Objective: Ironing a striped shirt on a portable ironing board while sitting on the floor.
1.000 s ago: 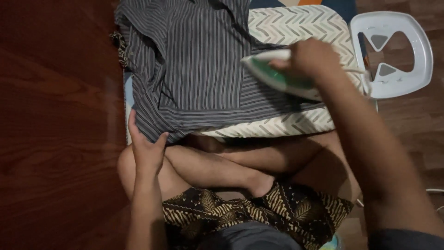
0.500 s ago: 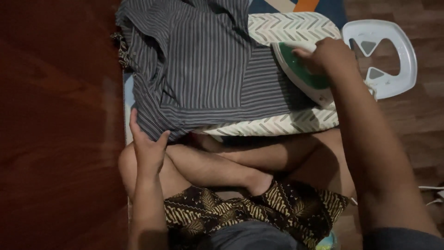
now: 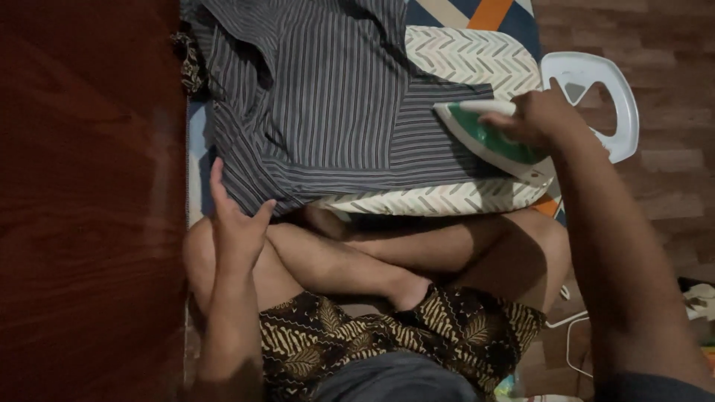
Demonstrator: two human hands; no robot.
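A dark red wooden surface fills the whole left side of the view; whether it is floor, a door or furniture cannot be told, since it runs off the frame on three sides. On the right lies a brownish plank floor.

Between them a grey striped shirt is spread over a low ironing board with a pale chevron cover. The shirt's upper part is cut off by the top edge, and its folds at the upper left are too dark to read. The board's far end is hidden under the cloth. A patterned rug shows only as a blue and orange corner above the board.

The person sits cross-legged just in front of the board, bare legs folded, in dark shorts with a leaf pattern.

A white plastic stool stands just beyond the board's right end, partly covered by the right arm.

The green and white iron rests on the shirt's right edge, tip pointing left. The right hand has its grip clenched around the handle, which the hand hides. The left hand lies flat, grip released, fingers extended onto the shirt's near hem, pressing it.

A thin white cord loops on the floor at lower right, its ends out of sight.
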